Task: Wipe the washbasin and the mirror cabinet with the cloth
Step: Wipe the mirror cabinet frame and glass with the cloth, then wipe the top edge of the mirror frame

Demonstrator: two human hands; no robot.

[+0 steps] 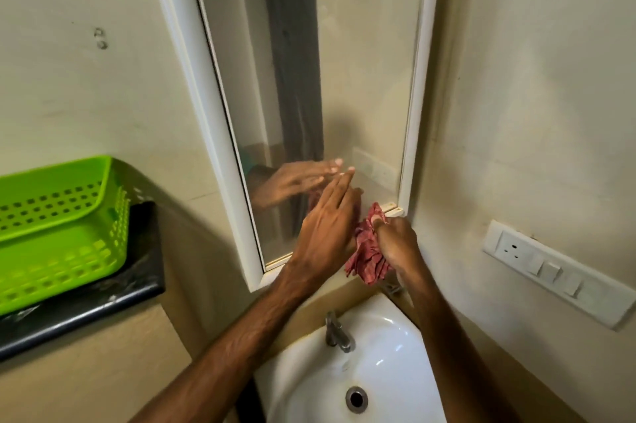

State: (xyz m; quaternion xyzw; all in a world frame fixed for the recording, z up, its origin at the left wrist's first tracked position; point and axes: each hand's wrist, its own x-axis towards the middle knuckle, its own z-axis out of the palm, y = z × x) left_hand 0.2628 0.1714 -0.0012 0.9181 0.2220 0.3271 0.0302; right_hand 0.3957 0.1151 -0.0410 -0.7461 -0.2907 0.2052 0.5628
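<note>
One flat left hand [324, 223] touches mirror cabinet [358, 54]; right hand [398, 243] grips cloth [367, 259].

The mirror cabinet [344, 61] hangs on the wall, directly above the washbasin [395, 371]. The tap [337, 333] stands on the basin's rear rim, with the drain [356, 399] in the bowl before it. At the left, a basket [58, 223] sits on the table [86, 312]. A switch plate [550, 271] is on the right wall. The left hand [327, 226] lies flat against the lower mirror. Just right of it, the right hand [395, 243] holds the cloth [366, 257] at the cabinet's bottom right corner.
</note>
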